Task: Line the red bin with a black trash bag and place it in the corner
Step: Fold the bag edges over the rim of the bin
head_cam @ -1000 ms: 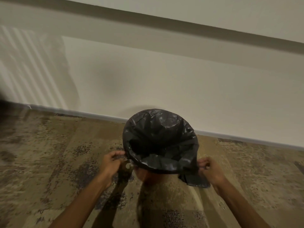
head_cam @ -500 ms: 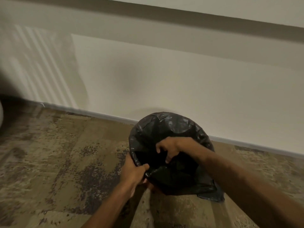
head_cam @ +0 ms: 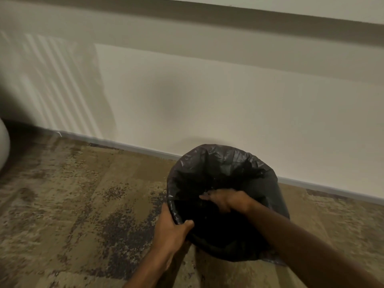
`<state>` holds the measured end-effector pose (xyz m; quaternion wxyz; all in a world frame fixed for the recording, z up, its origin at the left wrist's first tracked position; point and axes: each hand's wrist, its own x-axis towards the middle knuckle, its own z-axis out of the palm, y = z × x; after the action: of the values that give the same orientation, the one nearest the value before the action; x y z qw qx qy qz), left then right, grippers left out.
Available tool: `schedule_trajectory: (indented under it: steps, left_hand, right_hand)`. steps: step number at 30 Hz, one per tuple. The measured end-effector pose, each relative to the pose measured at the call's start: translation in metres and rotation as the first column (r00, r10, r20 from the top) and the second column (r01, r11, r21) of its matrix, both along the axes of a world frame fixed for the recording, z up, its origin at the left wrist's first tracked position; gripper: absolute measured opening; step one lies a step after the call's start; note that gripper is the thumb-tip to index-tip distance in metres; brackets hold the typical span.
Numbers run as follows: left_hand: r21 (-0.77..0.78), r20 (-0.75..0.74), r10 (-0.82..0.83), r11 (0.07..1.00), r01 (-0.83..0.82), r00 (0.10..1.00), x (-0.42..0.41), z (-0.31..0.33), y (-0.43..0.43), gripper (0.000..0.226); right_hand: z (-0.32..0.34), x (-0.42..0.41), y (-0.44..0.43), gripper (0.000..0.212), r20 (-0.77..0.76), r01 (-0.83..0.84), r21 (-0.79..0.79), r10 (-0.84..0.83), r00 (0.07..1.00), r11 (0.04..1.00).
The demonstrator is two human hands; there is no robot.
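Lower right of frame: right hand [head_cam: 227,199], at the rim a second ago, now presses inside the black trash bag [head_cam: 218,163], fingers spread; left hand [head_cam: 170,229] fingers pinch the rim. Lining nears completion.

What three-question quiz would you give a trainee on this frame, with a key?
1. True or false: the right hand is inside the black trash bag.
2. What does the left hand grip? A) the baseboard B) the near left rim of the bag-covered bin C) a lid
3. Fill in: the bin stands on the ____, close to the wall.

Key: 1 true, it reaches into the opening; 2 B, thumb hooked over the rim; 3 carpet.
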<state>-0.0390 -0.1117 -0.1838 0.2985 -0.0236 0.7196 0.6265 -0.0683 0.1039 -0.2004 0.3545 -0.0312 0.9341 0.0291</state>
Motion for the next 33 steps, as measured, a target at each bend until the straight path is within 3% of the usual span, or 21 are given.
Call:
schedule_trajectory:
  steps: [2, 4, 5, 7, 9, 10, 14, 16, 19, 20, 22, 24, 27, 33]
  left_hand:
    - [0.021, 0.036, 0.015, 1.0, -0.016, 0.999, -0.004, -0.001, -0.001, 0.061]
    - [0.056, 0.07, 0.04, 0.997, -0.044, 0.997, -0.007, -0.003, -0.002, 0.056]
    - [0.064, 0.076, 0.052, 0.996, -0.057, 0.996, -0.008, -0.003, -0.002, 0.056]
    - [0.063, 0.08, 0.06, 0.996, -0.066, 0.995, -0.009, -0.003, -0.002, 0.056]
    - [0.058, 0.088, 0.053, 0.997, -0.059, 0.995, -0.009, -0.001, 0.0, 0.058]
    - [0.055, 0.084, 0.05, 0.997, -0.055, 0.995, -0.01, 0.0, 0.001, 0.058]
    - [0.041, 0.0, 0.044, 0.998, -0.044, 0.999, -0.009, 0.001, 0.004, 0.055]
    - [0.06, 0.034, 0.05, 0.997, -0.052, 0.998, -0.01, 0.002, 0.003, 0.055]
    - [0.158, 0.286, 0.073, 0.98, -0.122, 0.955, -0.013, 0.006, -0.002, 0.052]
    - [0.197, 0.364, 0.072, 0.969, -0.152, 0.929, -0.015, 0.007, -0.004, 0.056]
    - [0.244, 0.454, 0.072, 0.949, -0.202, 0.888, -0.019, 0.01, -0.008, 0.068]
    - [0.292, 0.511, 0.061, 0.926, -0.24, 0.857, -0.025, 0.012, -0.011, 0.08]
    - [0.378, 0.574, 0.031, 0.876, -0.298, 0.818, -0.031, 0.01, -0.017, 0.082]
    - [0.441, 0.53, -0.033, 0.864, -0.242, 0.848, -0.024, 0.008, -0.027, 0.073]
  right_hand:
    - [0.037, 0.009, 0.008, 0.075, -0.089, 0.087, -0.189, -0.105, 0.991, 0.978]
    - [0.067, 0.029, 0.02, 0.057, -0.247, 0.197, -0.302, -0.276, 0.929, 0.933]
    - [0.078, 0.042, 0.027, 0.044, -0.365, 0.246, -0.342, -0.369, 0.855, 0.907]
    - [0.087, 0.069, 0.039, 0.023, -0.586, 0.344, -0.416, -0.538, 0.607, 0.842]
    - [0.087, 0.093, 0.043, 0.022, -0.666, 0.461, -0.449, -0.631, 0.398, 0.765]
    - [0.084, 0.102, 0.042, 0.029, -0.653, 0.537, -0.44, -0.667, 0.358, 0.719]
    - [0.072, 0.123, 0.036, 0.055, -0.451, 0.708, -0.486, -0.841, 0.299, 0.513]
    - [0.069, 0.125, 0.037, 0.059, -0.323, 0.703, -0.618, -0.929, 0.181, 0.352]
    - [0.065, 0.128, 0.042, 0.052, 0.175, 0.591, -0.784, -0.981, -0.083, -0.19]
    - [0.062, 0.132, 0.046, 0.041, 0.344, 0.534, -0.77, -0.932, -0.115, -0.349]
    - [0.052, 0.141, 0.057, 0.031, 0.588, 0.398, -0.71, -0.8, -0.119, -0.581]
    - [0.044, 0.149, 0.065, 0.045, 0.735, 0.248, -0.633, -0.67, -0.106, -0.733]
    - [0.033, 0.155, 0.063, 0.047, 0.831, 0.102, -0.549, -0.555, -0.042, -0.829]
    - [0.022, 0.171, 0.048, 0.023, 0.801, 0.018, -0.598, -0.596, 0.051, -0.802]
